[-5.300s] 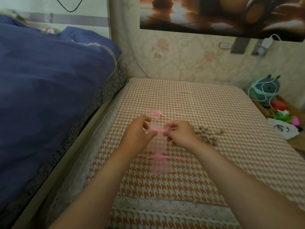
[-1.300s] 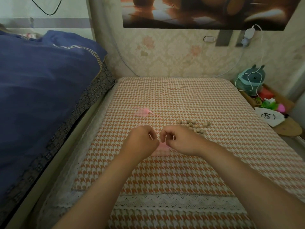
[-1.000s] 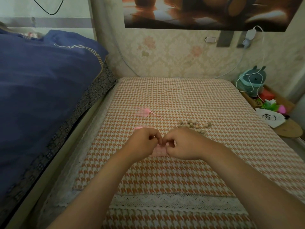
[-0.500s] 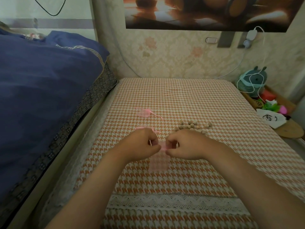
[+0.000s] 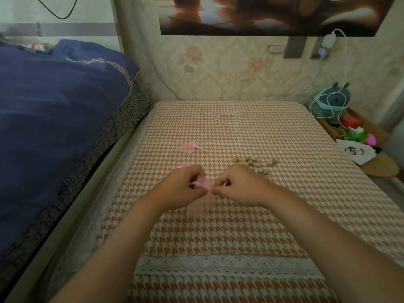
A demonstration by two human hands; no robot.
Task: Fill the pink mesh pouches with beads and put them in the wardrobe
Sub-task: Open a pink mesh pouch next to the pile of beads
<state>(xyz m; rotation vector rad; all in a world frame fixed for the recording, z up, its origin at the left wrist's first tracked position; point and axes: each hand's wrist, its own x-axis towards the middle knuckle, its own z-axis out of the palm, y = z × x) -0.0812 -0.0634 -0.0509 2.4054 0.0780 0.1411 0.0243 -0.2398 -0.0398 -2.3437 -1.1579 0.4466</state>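
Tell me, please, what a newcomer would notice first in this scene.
Two hands, left hand and right hand, meet mid-frame, pinching a pink pouch over the checked cloth. Beads lie just beyond the right hand, a second pouch farther back, and a blue quilt fills the left.

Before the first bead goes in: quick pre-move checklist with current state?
1. Pouch held: ok. The left hand and right hand both pinch the top of the pink mesh pouch.
2. Mouth open wide enough: cannot tell, fingers and blur hide it.
3. Beads within reach: ok. The bead pile lies just beyond the right hand on the houndstooth cover.
4. A hand free to pick beads: not ok, both are on the pouch.
5. Spare pouch out of the way: ok. The second pink pouch lies apart, farther back.
6. Pouch empty: cannot tell.
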